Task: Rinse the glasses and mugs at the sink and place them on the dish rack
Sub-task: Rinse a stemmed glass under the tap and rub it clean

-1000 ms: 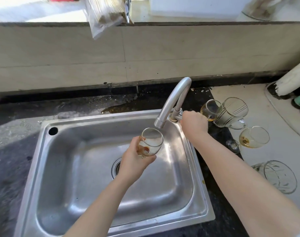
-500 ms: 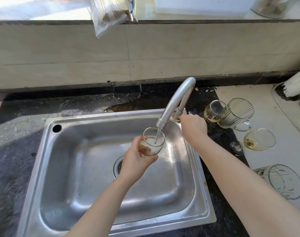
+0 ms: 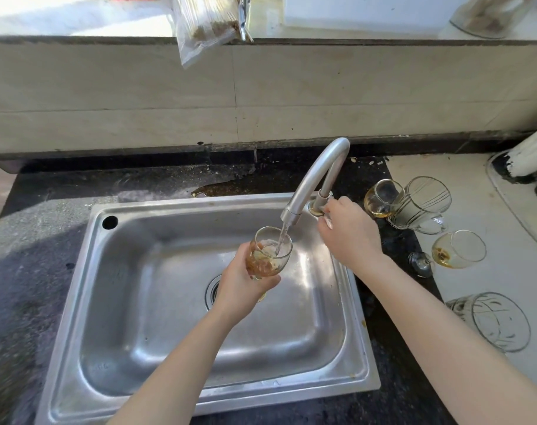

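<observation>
A second earlier the tap [image 3: 314, 179] had been dry; now a thin stream ran from its spout into the glass [image 3: 270, 252], so the rinse had begun, and the brown dregs inside were lifting into cloudy water; by my reckoning this was the first glass of several. The left hand [image 3: 244, 289] was wrapped around the lower bowl of the glass, holding it upright over the sink [image 3: 169, 302], just right of the drain; the right hand [image 3: 350, 231] was closed on the tap's handle at its base, as it had been. On the bench [image 3: 490, 378] to the right lay four more glasses on their sides: a small one with amber dregs [image 3: 382, 197] touching a larger ribbed one [image 3: 420, 205], a stemmed one with brown residue [image 3: 458, 250] nearer, and a big patterned one [image 3: 497, 320] nearest. No dish rack showed anywhere. The right forearm crossed between sink and waiting glasses, so reaching for them meant letting go of the tap first.
</observation>
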{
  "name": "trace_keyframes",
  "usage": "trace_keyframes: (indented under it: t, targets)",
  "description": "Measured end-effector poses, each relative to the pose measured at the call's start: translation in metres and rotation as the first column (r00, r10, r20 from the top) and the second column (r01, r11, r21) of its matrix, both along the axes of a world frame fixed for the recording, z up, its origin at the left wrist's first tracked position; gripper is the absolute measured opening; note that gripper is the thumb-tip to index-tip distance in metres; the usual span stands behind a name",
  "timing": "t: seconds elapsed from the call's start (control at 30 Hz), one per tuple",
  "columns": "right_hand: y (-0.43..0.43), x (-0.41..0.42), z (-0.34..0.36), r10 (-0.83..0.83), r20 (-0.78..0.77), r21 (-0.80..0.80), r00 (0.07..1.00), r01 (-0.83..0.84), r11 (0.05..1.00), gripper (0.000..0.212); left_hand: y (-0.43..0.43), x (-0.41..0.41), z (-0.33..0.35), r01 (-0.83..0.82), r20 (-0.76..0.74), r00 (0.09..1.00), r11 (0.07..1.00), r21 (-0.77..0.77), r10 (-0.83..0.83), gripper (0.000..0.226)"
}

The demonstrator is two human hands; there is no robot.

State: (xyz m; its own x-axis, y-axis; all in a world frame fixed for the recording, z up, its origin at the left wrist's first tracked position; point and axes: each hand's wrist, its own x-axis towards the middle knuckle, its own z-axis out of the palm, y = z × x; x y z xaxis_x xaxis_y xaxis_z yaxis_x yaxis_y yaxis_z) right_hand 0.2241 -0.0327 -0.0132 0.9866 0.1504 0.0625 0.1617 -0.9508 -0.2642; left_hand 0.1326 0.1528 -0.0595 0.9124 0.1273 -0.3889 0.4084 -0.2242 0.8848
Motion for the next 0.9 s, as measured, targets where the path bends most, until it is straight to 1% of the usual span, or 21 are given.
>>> trace_keyframes:
  t: [0.03,0.07,0.1,0.13,0.17,0.27,0.33,0.37,0.47,0.53,0.57,0.63,0.67,0.7,0.77,0.83,0.9]
  targets:
    - [0.002,-0.009,0.007,-0.025,-0.12,0.192,0.993,0.047,0.98,0.014,0.0,0.0,0.001,-0.002,-0.006,1.0,1.0,0.0,0.002,0.053]
    - [0.005,-0.017,0.013,-0.02,-0.259,0.352,0.966,0.114,0.929,0.014,-0.001,0.0,0.002,-0.006,-0.012,1.0,1.0,-0.003,0.006,0.053]
    - [0.008,-0.024,0.015,0.009,-0.352,0.463,0.936,0.166,0.871,0.014,-0.002,0.0,0.002,-0.009,-0.018,1.0,1.0,-0.01,0.009,0.052]
    - [0.011,-0.031,0.016,0.044,-0.391,0.533,0.92,0.187,0.825,0.015,-0.002,-0.001,0.002,-0.009,-0.024,1.0,1.0,-0.02,0.008,0.051]
    - [0.013,-0.036,0.015,0.077,-0.397,0.582,0.915,0.186,0.792,0.016,-0.002,-0.001,0.002,-0.004,-0.027,1.0,1.0,-0.03,0.003,0.051]
    - [0.019,-0.043,0.011,0.159,-0.398,0.682,0.904,0.176,0.71,0.018,-0.002,0.0,0.002,0.015,-0.027,1.0,0.999,-0.049,-0.016,0.051]
    - [0.021,-0.045,0.007,0.218,-0.428,0.705,0.877,0.174,0.687,0.016,-0.001,0.001,0.003,0.022,-0.033,0.999,0.999,-0.047,-0.024,0.052]
    - [0.022,-0.046,0.005,0.249,-0.438,0.705,0.864,0.158,0.691,0.015,-0.001,0.001,0.003,0.025,-0.034,0.999,0.999,-0.043,-0.026,0.052]
    - [0.026,-0.046,0.001,0.303,-0.438,0.669,0.846,0.082,0.739,0.013,-0.001,0.002,0.005,0.042,-0.039,0.998,0.997,-0.062,-0.045,0.049]
    - [0.028,-0.043,0.001,0.3,-0.435,0.651,0.849,0.066,0.756,0.02,-0.001,0.002,0.007,0.061,-0.047,0.997,0.995,-0.078,-0.064,0.043]
    - [0.028,-0.041,0.0,0.293,-0.439,0.659,0.849,0.082,0.748,0.025,-0.001,0.002,0.008,0.064,-0.057,0.996,0.994,-0.083,-0.069,0.04]
    - [0.027,-0.039,-0.005,0.249,-0.457,0.693,0.854,0.166,0.702,0.035,-0.001,0.0,0.009,0.079,-0.098,0.991,0.992,-0.095,-0.088,0.035]
    - [0.027,-0.041,-0.006,0.221,-0.47,0.695,0.855,0.204,0.69,0.037,-0.001,-0.001,0.009,0.095,-0.129,0.986,0.99,-0.104,-0.108,0.037]
    - [0.028,-0.043,-0.008,0.202,-0.479,0.683,0.854,0.218,0.697,0.038,0.0,-0.003,0.008,0.11,-0.166,0.978,0.987,-0.119,-0.129,0.039]
    - [0.035,-0.047,-0.012,0.233,-0.475,0.662,0.848,0.171,0.729,0.041,0.004,-0.007,0.006,0.114,-0.237,0.96,0.981,-0.159,-0.15,0.041]
    - [0.042,-0.045,-0.009,0.264,-0.481,0.637,0.836,0.126,0.76,0.04,0.01,-0.01,0.007,0.118,-0.258,0.953,0.978,-0.175,-0.161,0.031]
    - [0.045,-0.038,-0.005,0.233,-0.5,0.624,0.834,0.161,0.765,0.04,0.014,-0.01,0.011,0.13,-0.245,0.954,0.974,-0.185,-0.174,0.014]
